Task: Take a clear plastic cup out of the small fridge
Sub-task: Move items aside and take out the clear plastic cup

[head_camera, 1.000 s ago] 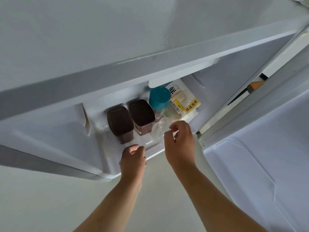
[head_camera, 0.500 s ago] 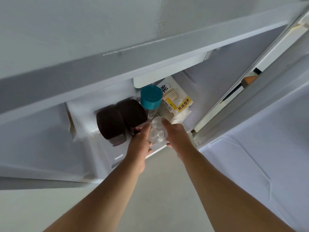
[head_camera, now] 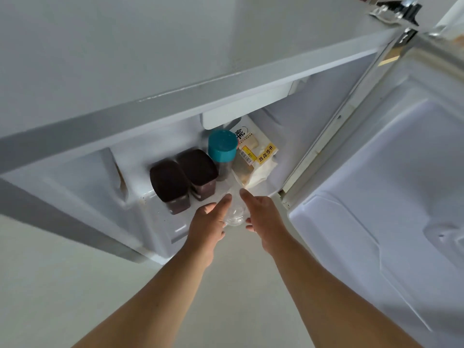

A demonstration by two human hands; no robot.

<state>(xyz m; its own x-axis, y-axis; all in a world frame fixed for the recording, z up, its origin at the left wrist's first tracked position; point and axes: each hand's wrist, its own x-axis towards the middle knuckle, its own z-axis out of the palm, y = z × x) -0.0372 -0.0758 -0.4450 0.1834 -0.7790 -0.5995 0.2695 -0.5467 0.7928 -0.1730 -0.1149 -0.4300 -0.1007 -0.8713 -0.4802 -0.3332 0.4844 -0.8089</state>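
Note:
The small white fridge [head_camera: 160, 222] stands open below me, seen from above. A clear plastic cup [head_camera: 234, 213] lies on its side at the fridge's front lip, its base toward me. My left hand [head_camera: 208, 226] presses on the cup's left side and my right hand [head_camera: 263, 219] on its right side, so the cup is held between both. The cup's far end is hard to make out against the white floor of the fridge.
Inside stand two dark brown lidded containers [head_camera: 184, 177], a jar with a teal lid [head_camera: 222, 148] and a bagged bread pack with a yellow label [head_camera: 253, 162]. The open fridge door [head_camera: 391, 197] swings out on the right. Pale floor [head_camera: 75, 285] lies below.
My left hand came up from the fridge's front edge to the cup's left side. Both hands with the cup have drawn back toward the fridge's front lip.

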